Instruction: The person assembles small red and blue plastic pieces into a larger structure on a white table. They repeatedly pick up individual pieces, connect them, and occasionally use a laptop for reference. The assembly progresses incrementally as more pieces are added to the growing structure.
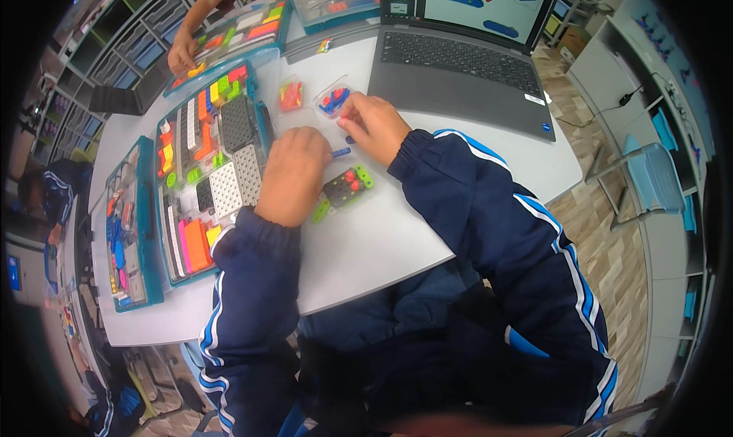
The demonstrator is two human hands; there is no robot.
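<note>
The left grip (294, 169) was curled over with its knuckles up, and a short blue plastic rod (341, 153) stuck out beside its fingers; whether they pinched it or merely covered it, I could not tell. The right grip (374, 124) was nearly closed, thumb and forefinger bent together at the edge of a small clear plastic box of blue and red pieces (334, 99). Its fingertips were hidden, so I could not say if it had hold of anything.

A fingertip catching the box's rim could have tipped it and scattered the pieces. If loosely held, the rod might have rolled off, being slim and apparently round. The small dark-blue piece (350, 140) under the right thumb could easily have been knocked aside.

Nearer the body, between the forearms, a dark perforated plastic plate with bright green ends and red round pegs (345, 186) lay slantwise on the white counter (366, 242), its pegs bunched toward the upper right. A low sweep of either navy sleeve might have shoved it.
</note>
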